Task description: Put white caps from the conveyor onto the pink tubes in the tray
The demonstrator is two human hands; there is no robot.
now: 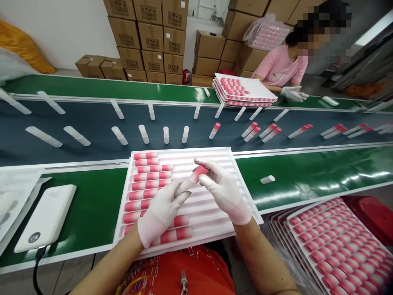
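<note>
Lipstick tube [193, 178] w/ pink cap sits pinched between both grips: left hand [161, 215] clasps white body, right hand [225, 191] fingers close on cap end. White tray [215, 153] of pink caps lies directly under hands, on green desk [92, 209].

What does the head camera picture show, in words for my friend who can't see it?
Two gloved hands, the left hand and the right hand, hold one white tube with a pink cap over a white tray partly filled with pink caps. Behind it, white tubes lie on a dark conveyor belt, where another gloved person works.
</note>
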